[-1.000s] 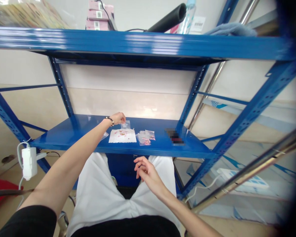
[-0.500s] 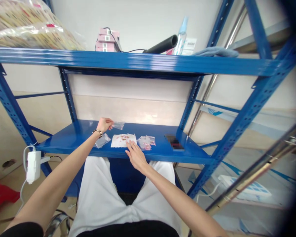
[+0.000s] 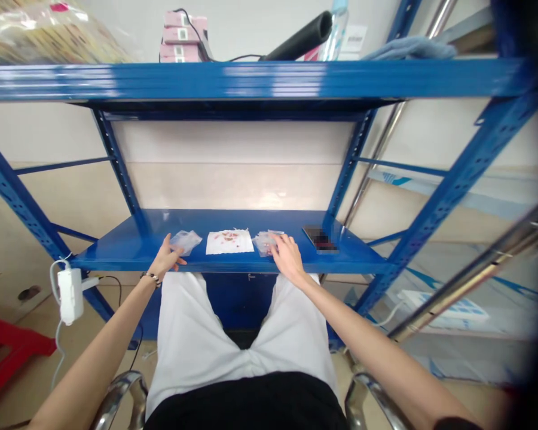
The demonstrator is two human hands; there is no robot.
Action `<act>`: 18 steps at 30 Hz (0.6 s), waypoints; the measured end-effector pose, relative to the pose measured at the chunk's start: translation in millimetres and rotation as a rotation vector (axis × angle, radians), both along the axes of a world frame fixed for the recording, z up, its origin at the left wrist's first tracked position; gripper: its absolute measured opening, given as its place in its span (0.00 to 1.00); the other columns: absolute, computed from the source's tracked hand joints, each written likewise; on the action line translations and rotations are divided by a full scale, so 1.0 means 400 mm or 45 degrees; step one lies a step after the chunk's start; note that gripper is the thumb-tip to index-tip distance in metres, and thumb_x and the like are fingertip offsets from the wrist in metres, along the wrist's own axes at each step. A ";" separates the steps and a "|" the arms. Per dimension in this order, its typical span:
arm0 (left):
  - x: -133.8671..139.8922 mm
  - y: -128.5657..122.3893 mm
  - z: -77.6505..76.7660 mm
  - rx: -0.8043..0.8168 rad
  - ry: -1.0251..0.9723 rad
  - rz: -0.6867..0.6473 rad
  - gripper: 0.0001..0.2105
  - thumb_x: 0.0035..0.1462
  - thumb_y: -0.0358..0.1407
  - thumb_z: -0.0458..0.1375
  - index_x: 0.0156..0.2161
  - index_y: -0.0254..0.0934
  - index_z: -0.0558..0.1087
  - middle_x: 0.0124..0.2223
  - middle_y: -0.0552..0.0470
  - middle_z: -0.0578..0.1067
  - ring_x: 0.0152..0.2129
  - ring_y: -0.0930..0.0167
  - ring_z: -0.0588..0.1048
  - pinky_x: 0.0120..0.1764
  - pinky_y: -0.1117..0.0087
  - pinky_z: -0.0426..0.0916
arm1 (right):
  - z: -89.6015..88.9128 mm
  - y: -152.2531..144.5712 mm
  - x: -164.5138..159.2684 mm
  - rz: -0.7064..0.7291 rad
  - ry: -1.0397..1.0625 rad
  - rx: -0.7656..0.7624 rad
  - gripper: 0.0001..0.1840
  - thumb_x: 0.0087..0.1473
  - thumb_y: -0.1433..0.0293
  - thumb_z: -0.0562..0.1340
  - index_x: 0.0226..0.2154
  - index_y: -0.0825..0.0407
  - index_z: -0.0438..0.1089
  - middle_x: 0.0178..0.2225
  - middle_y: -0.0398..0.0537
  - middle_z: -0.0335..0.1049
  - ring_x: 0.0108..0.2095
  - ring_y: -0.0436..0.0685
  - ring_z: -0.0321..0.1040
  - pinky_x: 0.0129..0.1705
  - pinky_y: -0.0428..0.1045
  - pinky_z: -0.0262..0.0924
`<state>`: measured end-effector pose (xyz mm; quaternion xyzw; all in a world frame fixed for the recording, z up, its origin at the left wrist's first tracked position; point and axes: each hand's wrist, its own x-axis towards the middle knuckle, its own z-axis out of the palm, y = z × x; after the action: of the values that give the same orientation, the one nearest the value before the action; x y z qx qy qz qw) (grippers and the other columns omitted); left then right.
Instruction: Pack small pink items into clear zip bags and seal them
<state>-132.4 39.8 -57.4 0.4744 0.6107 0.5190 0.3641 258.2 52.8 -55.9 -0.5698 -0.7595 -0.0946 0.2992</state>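
Both of the person's hands were at the front edge of a wide, flat, blue metal shelf (image 3: pixel 116 243). The left hand (image 3: pixel 167 257), with a bracelet of dark and light beads (image 3: pixel 151 279) at its wrist, was toward the left front corner. Its fingers were parted and open at the near left side of a crumpled heap of clear plastic bags (image 3: pixel 188 241); the heap lay just in from the front edge.

The right hand (image 3: pixel 289 257) reached over the front edge, right of the middle. Its fingers were extended over the right part of a second group of clear plastic bags (image 3: pixel 263 243), partly hiding it. Whether they gripped a bag or only rested there, I could not tell.

Between the two groups, near the middle of the front edge, a white rectangular sheet of paper (image 3: pixel 216 247) lay flat, with small reddish and brown pieces (image 3: pixel 228 237) scattered mainly over its back half. Farther right, toward the right front corner, a dark, flat rectangular object (image 3: pixel 312 235) lay at a slant, part of it blurred out.

On the upper blue metal shelf (image 3: pixel 183 80) stood a stack of pink boxes (image 3: pixel 179 36), with a thick black tube (image 3: pixel 298 40) to their right.
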 end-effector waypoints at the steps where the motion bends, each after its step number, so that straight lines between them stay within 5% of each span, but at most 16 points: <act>1: -0.003 -0.001 -0.003 0.004 -0.022 -0.038 0.37 0.59 0.29 0.58 0.68 0.35 0.45 0.53 0.31 0.71 0.17 0.75 0.74 0.12 0.78 0.60 | 0.001 0.022 0.012 -0.061 -0.003 -0.038 0.21 0.65 0.65 0.51 0.56 0.50 0.69 0.50 0.57 0.68 0.49 0.65 0.62 0.50 0.56 0.58; 5: -0.016 0.008 -0.005 0.080 -0.147 -0.120 0.30 0.55 0.22 0.55 0.64 0.28 0.58 0.59 0.29 0.67 0.18 0.77 0.75 0.16 0.76 0.66 | -0.004 0.079 0.028 -0.165 0.009 -0.108 0.17 0.62 0.64 0.55 0.48 0.51 0.74 0.46 0.58 0.68 0.46 0.64 0.62 0.47 0.54 0.58; 10: -0.038 0.007 -0.030 0.208 -0.225 -0.066 0.27 0.52 0.21 0.56 0.59 0.27 0.65 0.57 0.31 0.70 0.21 0.75 0.78 0.14 0.79 0.60 | 0.009 0.040 -0.010 -0.124 0.086 0.062 0.19 0.64 0.66 0.52 0.53 0.50 0.70 0.47 0.57 0.66 0.47 0.65 0.60 0.47 0.55 0.56; 14: -0.035 0.002 -0.043 0.304 -0.201 -0.049 0.27 0.52 0.23 0.57 0.59 0.29 0.66 0.56 0.32 0.71 0.20 0.76 0.77 0.15 0.80 0.60 | 0.027 -0.010 -0.063 0.038 0.040 0.181 0.21 0.65 0.68 0.49 0.55 0.50 0.67 0.50 0.56 0.65 0.51 0.64 0.57 0.50 0.55 0.55; 18: -0.031 0.006 -0.021 0.226 0.012 -0.054 0.33 0.55 0.29 0.58 0.66 0.37 0.58 0.57 0.34 0.70 0.19 0.76 0.76 0.15 0.79 0.58 | 0.013 -0.003 -0.079 0.051 -0.091 0.101 0.22 0.64 0.68 0.50 0.58 0.50 0.65 0.52 0.56 0.64 0.53 0.65 0.56 0.52 0.56 0.54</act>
<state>-144.9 42.0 -65.9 0.5199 0.5539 0.5611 0.3288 226.6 51.7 -50.6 -0.5384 -0.7766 -0.1391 0.2962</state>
